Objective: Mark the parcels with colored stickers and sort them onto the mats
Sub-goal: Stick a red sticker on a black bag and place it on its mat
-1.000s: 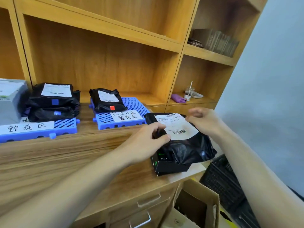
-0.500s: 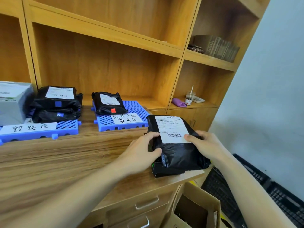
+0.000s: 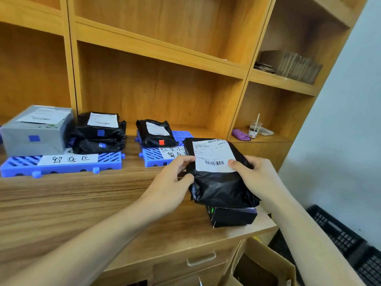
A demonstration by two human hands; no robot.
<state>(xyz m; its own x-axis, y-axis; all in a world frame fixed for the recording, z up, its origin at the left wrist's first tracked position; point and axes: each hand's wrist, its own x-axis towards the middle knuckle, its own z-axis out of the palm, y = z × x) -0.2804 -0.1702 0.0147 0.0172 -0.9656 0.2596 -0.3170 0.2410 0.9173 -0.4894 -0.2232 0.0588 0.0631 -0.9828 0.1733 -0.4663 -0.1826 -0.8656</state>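
A black plastic parcel [image 3: 220,184] with a white shipping label is held between both hands above the counter. My left hand [image 3: 173,182] grips its left edge and my right hand [image 3: 255,178] grips its right side, thumb on the label. Beneath it sits a small black box [image 3: 233,216]. On the right blue mat [image 3: 152,155] lies a black parcel [image 3: 154,133] with a red sticker. The left blue mat [image 3: 61,164] carries two stacked black parcels [image 3: 99,131] and a grey box [image 3: 37,131], each with a blue sticker.
The wooden counter [image 3: 82,203] runs below a wooden shelf unit. A cup with a straw [image 3: 253,131] and a purple cloth [image 3: 240,134] sit in the right alcove. An open cardboard box [image 3: 261,267] and black crates [image 3: 350,244] stand on the floor at right.
The parcel has been lifted off the small black box and tilted up, label facing me. Both hands shifted from touching it to gripping its sides.
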